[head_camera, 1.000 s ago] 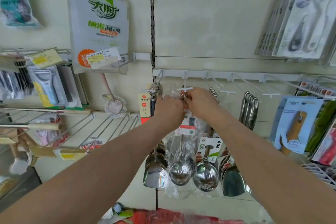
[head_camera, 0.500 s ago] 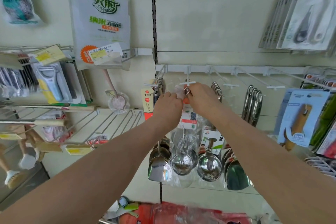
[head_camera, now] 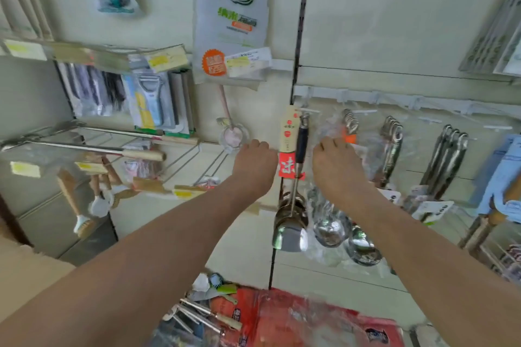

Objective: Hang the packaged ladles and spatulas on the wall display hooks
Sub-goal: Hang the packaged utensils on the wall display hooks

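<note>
A plastic-wrapped ladle (head_camera: 329, 227) hangs from a wall hook (head_camera: 349, 117), its orange-tagged handle top on the hook. My right hand (head_camera: 335, 162) is just below and left of that hook, fingers loosely bent beside the clear wrap and holding nothing that I can see. My left hand (head_camera: 255, 162) hovers apart to the left, loosely curled and empty. Between the hands hangs a black-handled spatula (head_camera: 290, 235) with a red and cream label. A second ladle (head_camera: 363, 248) hangs to the right of the wrapped one.
A white hook rail (head_camera: 394, 97) runs rightward with bundles of steel utensils (head_camera: 448, 155). A red bag (head_camera: 284, 318) with more packaged utensils lies below. Peelers (head_camera: 149, 101) and wooden-handled tools (head_camera: 112, 149) hang left; a large white pouch (head_camera: 231, 14) hangs above.
Both hands have come down off the hook and moved apart, leaving the wrapped ladle hanging there. The view has swung left.
</note>
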A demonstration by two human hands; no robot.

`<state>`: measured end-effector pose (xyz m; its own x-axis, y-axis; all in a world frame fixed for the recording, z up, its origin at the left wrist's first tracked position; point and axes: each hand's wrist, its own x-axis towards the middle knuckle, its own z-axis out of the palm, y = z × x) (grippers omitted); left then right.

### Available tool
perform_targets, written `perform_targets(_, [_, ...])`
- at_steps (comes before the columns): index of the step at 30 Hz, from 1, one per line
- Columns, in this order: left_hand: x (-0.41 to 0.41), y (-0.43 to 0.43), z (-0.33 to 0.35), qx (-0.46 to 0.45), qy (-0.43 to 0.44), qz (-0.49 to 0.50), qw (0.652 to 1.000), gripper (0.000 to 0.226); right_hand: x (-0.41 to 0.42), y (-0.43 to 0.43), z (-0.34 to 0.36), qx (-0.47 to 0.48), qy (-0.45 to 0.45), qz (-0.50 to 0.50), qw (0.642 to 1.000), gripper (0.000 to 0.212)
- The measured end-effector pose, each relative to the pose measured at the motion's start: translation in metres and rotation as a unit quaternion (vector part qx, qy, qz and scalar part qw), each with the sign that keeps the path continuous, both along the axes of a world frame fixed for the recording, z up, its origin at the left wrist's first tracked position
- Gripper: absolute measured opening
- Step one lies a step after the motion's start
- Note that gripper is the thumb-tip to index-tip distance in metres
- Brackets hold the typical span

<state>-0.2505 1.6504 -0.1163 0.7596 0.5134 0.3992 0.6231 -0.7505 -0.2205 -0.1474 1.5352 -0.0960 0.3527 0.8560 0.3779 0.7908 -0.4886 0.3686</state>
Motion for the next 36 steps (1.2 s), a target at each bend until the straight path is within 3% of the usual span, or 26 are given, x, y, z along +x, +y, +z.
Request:
perform_targets(7, [-0.112, 0.045, -0.027, -0.071, 0.072, 0.116, 0.988, 0.031, -0.1, 0.056, -0.036, -0.063, 0.052, 0.098, 0.992, 0.03])
perform_targets(13, [-0.237, 0.074, -0.06, -0.138, 0.126, 0.237, 0.954, 0.046, -0.206, 0.115, -0.083, -0.126, 0.072, 0.194, 0.97, 0.028])
perform_targets(19, [-0.37, 0.087, -0.091, -0.213, 0.083, 0.345, 0.91, 0.047, -0.325, 0.162, -0.115, -0.166, 0.139, 0.295, 0.931, 0.027])
perform_targets(25, [-0.49, 0.085, -0.11, -0.272, 0.065, 0.443, 0.852, 0.046, -0.433, 0.188, -0.127, -0.207, 0.152, 0.385, 0.887, 0.029])
perform_targets(31, [-0.57, 0.078, -0.126, -0.305, 0.008, 0.531, 0.791, 0.041, -0.517, 0.207, -0.138, -0.238, 0.152, 0.464, 0.839, 0.027])
perform_targets(36, [-0.622, 0.074, -0.141, -0.322, -0.012, 0.564, 0.76, 0.037, -0.572, 0.227, -0.15, -0.255, 0.143, 0.511, 0.808, 0.028])
